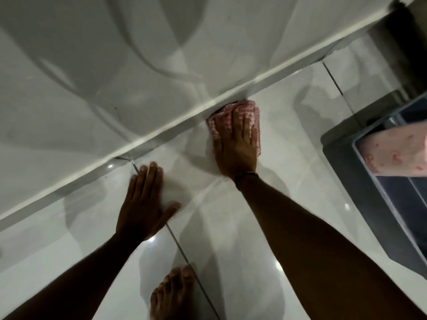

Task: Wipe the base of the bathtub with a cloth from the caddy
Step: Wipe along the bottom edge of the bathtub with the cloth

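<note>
Flat right hand (235, 144) presses cloth (233, 121), seemingly against bathtub (115, 100) base.

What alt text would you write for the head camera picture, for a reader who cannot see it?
A person's right hand presses a pink checked cloth flat on the glossy floor tiles, right against the bottom edge of a white bathtub. The left hand rests flat and empty on the tiles. A grey caddy with another cloth stands at right; a bare foot shows below.
</note>
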`<action>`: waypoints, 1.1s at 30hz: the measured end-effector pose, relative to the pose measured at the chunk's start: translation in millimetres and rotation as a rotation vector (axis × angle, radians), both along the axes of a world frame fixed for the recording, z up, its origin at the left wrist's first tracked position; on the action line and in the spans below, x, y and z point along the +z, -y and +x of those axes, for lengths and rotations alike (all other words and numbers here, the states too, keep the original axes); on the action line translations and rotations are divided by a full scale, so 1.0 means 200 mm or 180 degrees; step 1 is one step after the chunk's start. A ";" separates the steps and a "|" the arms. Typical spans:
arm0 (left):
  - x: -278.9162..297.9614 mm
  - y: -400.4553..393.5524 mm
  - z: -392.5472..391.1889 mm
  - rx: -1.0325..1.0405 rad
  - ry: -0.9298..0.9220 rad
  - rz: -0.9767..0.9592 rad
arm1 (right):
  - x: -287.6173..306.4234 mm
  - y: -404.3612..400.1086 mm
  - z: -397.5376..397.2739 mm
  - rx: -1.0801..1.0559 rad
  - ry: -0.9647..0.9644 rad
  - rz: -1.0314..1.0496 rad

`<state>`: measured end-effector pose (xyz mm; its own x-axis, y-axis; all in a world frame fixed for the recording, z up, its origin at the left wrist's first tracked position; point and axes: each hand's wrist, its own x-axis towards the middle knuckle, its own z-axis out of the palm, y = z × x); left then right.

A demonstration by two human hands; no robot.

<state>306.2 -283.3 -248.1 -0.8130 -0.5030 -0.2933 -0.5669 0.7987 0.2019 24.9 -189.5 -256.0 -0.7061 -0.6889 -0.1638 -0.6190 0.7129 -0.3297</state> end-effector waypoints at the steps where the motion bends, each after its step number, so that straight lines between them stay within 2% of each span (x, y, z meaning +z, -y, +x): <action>1: 0.00 0.02 -0.01 -0.0021 0.0017 -0.0016 | -0.01 -0.02 -0.08 -0.0049 -0.0016 0.0084; 5: -0.01 0.04 -0.03 -0.0045 0.0117 -0.0093 | -0.02 -0.04 -0.46 -0.0596 -0.0320 0.0243; 12: -0.04 0.03 -0.03 -0.0031 0.0033 -0.0238 | 0.01 -0.02 -1.10 -0.1557 0.0029 0.0373; 15: -0.04 0.02 -0.03 0.0017 -0.0019 -0.0277 | 0.05 -0.06 -1.23 -0.1539 0.0136 0.0538; 17: -0.03 0.02 -0.03 -0.0010 -0.0005 -0.0278 | 0.03 -0.12 -1.24 -0.1108 -0.0090 0.0642; 21: -0.01 0.03 -0.05 -0.0061 0.0135 -0.0230 | -0.01 -0.13 -0.88 -0.0180 -0.0504 0.0683; 24: 0.00 0.02 -0.05 -0.0062 0.0124 -0.0211 | -0.01 -0.07 -0.40 0.0406 -0.0747 0.0261; 26: 0.01 0.02 -0.04 -0.0073 0.0097 -0.0209 | 0.01 -0.02 -0.05 0.0884 -0.0607 -0.0064; 29: 0.01 0.02 -0.04 -0.0074 0.0112 -0.0241 | 0.04 0.06 0.34 0.1211 -0.0059 -0.0300; 33: 0.02 -0.02 -0.02 0.0050 0.0219 -0.0238 | 0.04 0.09 0.47 0.2053 -0.0166 -0.0506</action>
